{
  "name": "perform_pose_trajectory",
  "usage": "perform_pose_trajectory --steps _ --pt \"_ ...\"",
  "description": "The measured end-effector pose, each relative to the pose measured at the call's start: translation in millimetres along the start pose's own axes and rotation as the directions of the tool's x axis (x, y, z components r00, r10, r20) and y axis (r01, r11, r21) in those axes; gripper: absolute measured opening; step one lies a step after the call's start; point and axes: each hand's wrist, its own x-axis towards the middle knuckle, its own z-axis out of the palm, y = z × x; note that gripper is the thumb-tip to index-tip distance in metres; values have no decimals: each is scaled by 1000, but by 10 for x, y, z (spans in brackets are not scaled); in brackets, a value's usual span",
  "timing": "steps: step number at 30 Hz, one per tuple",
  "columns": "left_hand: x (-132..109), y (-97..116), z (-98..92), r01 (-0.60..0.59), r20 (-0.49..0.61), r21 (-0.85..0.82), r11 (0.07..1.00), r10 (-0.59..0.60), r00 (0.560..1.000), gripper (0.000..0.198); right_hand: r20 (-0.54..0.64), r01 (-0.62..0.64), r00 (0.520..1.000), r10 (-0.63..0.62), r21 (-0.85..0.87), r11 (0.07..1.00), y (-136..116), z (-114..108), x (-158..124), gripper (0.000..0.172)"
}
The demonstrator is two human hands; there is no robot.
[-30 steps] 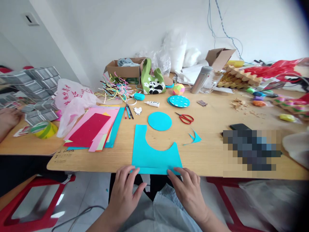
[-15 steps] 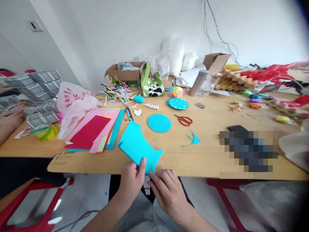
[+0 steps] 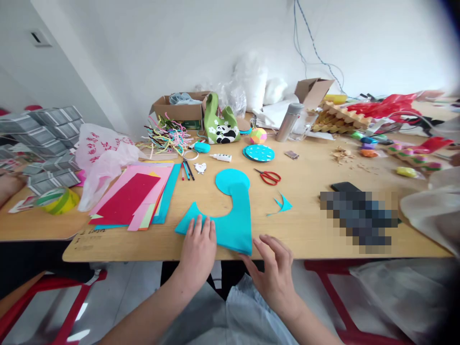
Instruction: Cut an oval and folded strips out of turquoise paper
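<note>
A blue sheet with a curved cut-out point(image 3: 230, 225) lies at the table's front edge, felt or paper, I cannot tell which. My left hand point(image 3: 199, 244) rests flat on its left part, fingers stretched out. Beside its lower right corner is my right hand point(image 3: 273, 266), fingers apart and the thumb close to the edge. The sheet's upper right arm overlaps a blue disc point(image 3: 230, 179). To the right lie red-handled scissors point(image 3: 269, 178) and a small blue offcut point(image 3: 285, 203).
Coloured sheets point(image 3: 125, 201) are stacked on the left, near a plastic bag point(image 3: 104, 153) and tape point(image 3: 59, 200). A glue bottle point(image 3: 222, 157), pens point(image 3: 188, 170) and a dotted disc point(image 3: 259, 153) lie farther back. A steel flask point(image 3: 289, 123) stands behind. A person's arm point(image 3: 9, 189) shows at far left.
The blue sheet has been turned and laid down on the table, its arm now over the disc. My left hand went from pinching it to lying flat; my right hand let go and opened.
</note>
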Motion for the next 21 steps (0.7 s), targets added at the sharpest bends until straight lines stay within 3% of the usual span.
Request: perform_pose_trajectory --steps 4,9,16,21 --pt "-110 136 126 -7 48 4 1000 7 999 42 163 88 984 -78 -53 995 22 78 -77 52" --pt "-155 110 66 -31 33 -93 995 34 999 44 265 134 955 -130 4 991 30 136 -113 30" --pt "-306 -158 91 -223 -145 -310 924 186 972 20 335 157 929 -160 37 987 104 133 -174 30" --pt "-311 -167 117 -236 -127 -356 904 204 971 20 318 172 928 -195 99 980 82 114 -153 27"
